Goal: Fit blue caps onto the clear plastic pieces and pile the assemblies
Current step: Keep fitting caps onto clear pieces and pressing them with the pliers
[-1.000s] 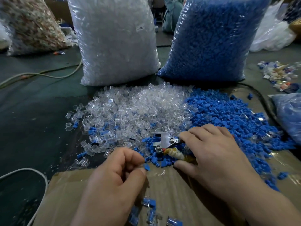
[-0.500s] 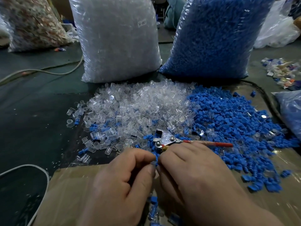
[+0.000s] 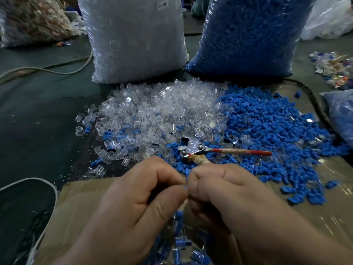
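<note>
A heap of clear plastic pieces (image 3: 162,111) lies in the middle of the floor, with a heap of blue caps (image 3: 277,131) to its right. My left hand (image 3: 133,203) and my right hand (image 3: 229,197) meet fingertip to fingertip near the bottom centre, fingers curled. Between the fingertips a small blue cap (image 3: 185,186) shows; the clear piece is hidden by the fingers, and which hand holds which I cannot tell. Below my hands lies a pile of capped assemblies (image 3: 179,243) on the cardboard (image 3: 80,207).
A plier-like metal tool with a red handle (image 3: 219,150) lies on the caps just beyond my hands. Behind stand a big bag of clear pieces (image 3: 133,39) and a big bag of blue caps (image 3: 248,35). A white cable (image 3: 38,180) curves at the left.
My right hand left the blue caps near the tool and came to my left hand. Both hands now press together at the fingertips.
</note>
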